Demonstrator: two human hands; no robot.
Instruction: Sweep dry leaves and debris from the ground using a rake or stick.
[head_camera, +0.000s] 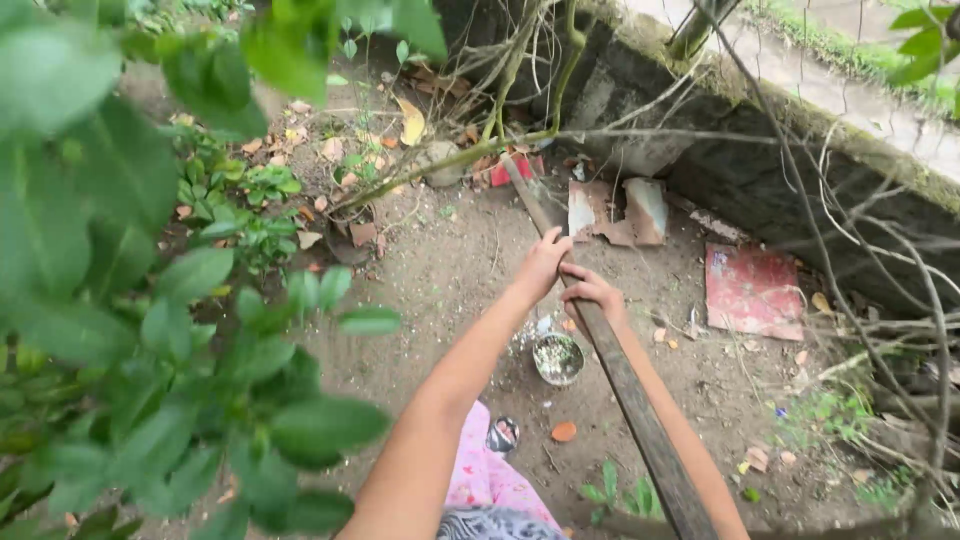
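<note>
Both my hands grip a long weathered wooden pole (640, 415) that runs from the bottom right up toward the branches. My left hand (543, 262) is wrapped around it higher up. Just below it, my right hand (590, 290) also holds the pole. The pole's far end (520, 185) reaches a bent green branch (450, 160) near a red scrap (510, 172) on the ground. My pink patterned clothing (485, 480) shows at the bottom.
Leafy bush (150, 300) fills the left. A mossy concrete wall (760, 130) runs along the upper right, with bare twigs (880, 330) in front. On the dirt lie a small round bowl (557, 358), a red tile (753, 290), rusty metal scraps (625, 210) and dry leaves.
</note>
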